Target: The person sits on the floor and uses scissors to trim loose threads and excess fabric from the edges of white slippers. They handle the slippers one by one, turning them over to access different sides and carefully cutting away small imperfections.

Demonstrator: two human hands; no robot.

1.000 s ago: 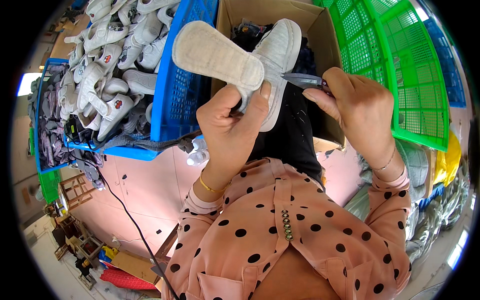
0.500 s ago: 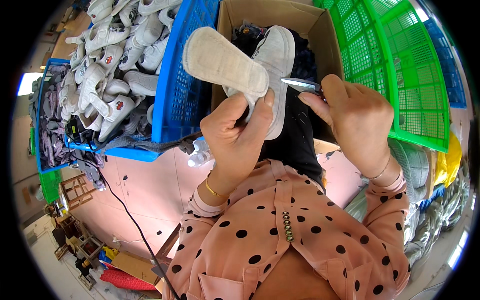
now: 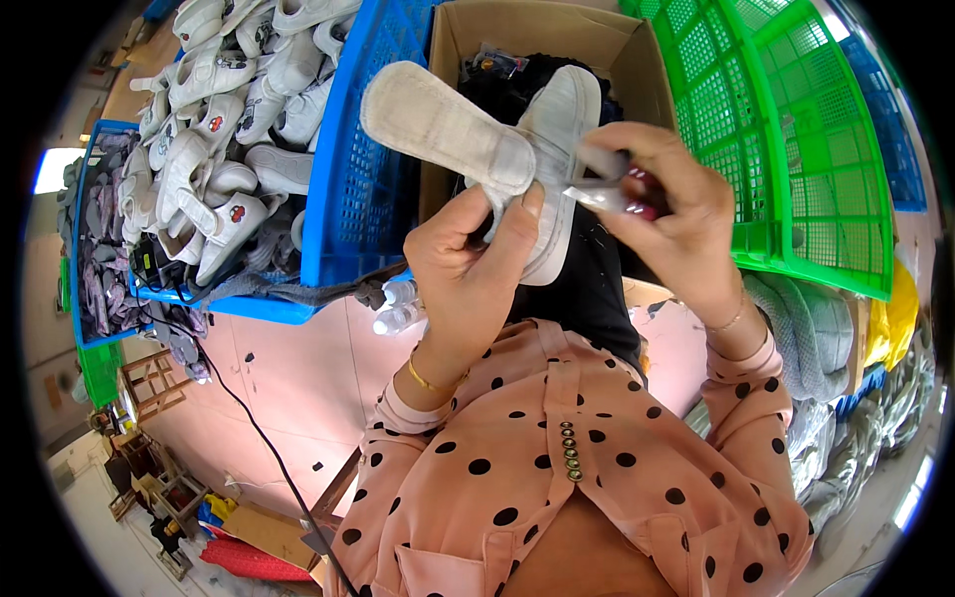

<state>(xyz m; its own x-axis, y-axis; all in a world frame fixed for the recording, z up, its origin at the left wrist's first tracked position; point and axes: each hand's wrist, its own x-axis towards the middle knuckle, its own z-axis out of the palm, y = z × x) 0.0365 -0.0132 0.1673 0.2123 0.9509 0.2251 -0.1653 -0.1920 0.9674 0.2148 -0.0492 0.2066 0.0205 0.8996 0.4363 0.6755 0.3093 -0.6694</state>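
Observation:
My left hand [image 3: 466, 261] is closed on a white shoe [image 3: 563, 119], pinching it at the base of its wide strap [image 3: 438, 117], which is folded out to the left. The toe of the shoe points away from me, above my dark-trousered lap. In my right hand [image 3: 691, 224] is a pair of small scissors [image 3: 601, 198] with dark red handles, blurred by motion. Their silvery blades lie at the right edge of the shoe, near my left thumb. I cannot tell whether the blades touch the shoe.
Many white shoes [image 3: 232, 169] are heaped in a blue crate [image 3: 360, 169] on the left. Beyond my lap stands a cardboard box [image 3: 557, 28] with dark items inside. Green crates [image 3: 766, 149] stand at the right. A black cable [image 3: 261, 428] runs down at the left.
My right hand has moved left with the scissors, bringing the handles closer to the shoe and turning the hand. The shoe has shifted slightly toward me and to the right.

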